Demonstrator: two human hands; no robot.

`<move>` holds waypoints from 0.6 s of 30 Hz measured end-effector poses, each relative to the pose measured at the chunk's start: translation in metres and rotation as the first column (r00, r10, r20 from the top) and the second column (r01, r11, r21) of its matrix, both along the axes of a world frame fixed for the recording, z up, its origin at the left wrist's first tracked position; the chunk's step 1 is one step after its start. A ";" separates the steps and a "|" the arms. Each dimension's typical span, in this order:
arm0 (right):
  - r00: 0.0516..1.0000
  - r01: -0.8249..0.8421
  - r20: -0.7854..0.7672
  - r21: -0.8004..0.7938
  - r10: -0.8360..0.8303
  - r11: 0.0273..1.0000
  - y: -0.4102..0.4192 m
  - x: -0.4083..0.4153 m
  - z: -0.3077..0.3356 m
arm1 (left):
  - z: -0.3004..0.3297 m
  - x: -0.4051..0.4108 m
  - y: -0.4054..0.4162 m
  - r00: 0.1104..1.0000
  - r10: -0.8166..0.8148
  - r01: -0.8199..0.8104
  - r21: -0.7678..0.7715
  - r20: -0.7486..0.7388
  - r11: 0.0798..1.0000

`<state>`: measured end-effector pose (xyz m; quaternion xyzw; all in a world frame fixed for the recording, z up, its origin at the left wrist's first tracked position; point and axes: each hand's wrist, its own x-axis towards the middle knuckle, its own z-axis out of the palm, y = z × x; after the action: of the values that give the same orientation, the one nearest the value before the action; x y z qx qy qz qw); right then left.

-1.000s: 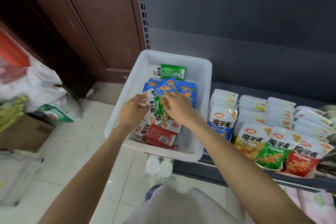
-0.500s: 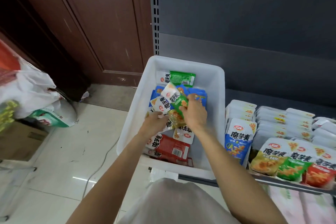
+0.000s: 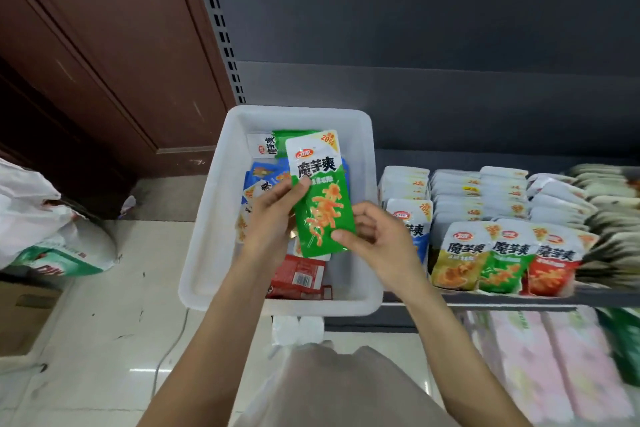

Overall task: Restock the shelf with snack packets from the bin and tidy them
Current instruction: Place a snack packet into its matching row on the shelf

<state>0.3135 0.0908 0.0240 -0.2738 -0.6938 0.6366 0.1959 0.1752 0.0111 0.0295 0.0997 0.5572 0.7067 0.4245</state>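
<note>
Both hands hold the green packet (image 3: 320, 198) upright above the bin (image 3: 207, 218), long axis running away from the person. The left hand (image 3: 273, 218) pinches its left edge; the right hand (image 3: 377, 243) grips its lower right corner. The green row (image 3: 504, 263) on the shelf (image 3: 485, 300) lies right of the bin, so the right hand is nearer and would likely carry it sideways.

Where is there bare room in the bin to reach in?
The white bin shows bare floor along its left wall, beside the blue packets, and at its near right corner, right of the red packets. The middle is crowded; the held green packet hides part.
</note>
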 end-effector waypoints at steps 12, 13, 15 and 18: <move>0.860 0.437 0.028 0.475 -0.509 0.764 0.065 0.213 0.010 | 0.035 0.178 0.086 0.594 -0.318 0.370 -0.100 -0.739 0.924; 0.848 0.458 0.023 0.470 -0.529 0.755 0.071 0.224 0.004 | 0.033 0.188 0.095 0.531 -0.335 0.377 -0.137 -0.779 0.916; 0.847 0.470 0.018 0.444 -0.532 0.763 0.080 0.238 -0.007 | 0.028 0.201 0.111 0.436 -0.345 0.358 -0.191 -0.831 0.914; 0.871 0.405 0.072 0.452 -0.485 0.795 0.095 0.244 -0.027 | 0.024 0.205 0.120 0.441 -0.324 0.311 -0.196 -0.837 0.930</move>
<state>0.5577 0.1854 -0.0033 -0.4383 -0.7455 0.3782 0.3302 0.3803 0.1316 0.0534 0.5354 0.6688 0.4675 0.2179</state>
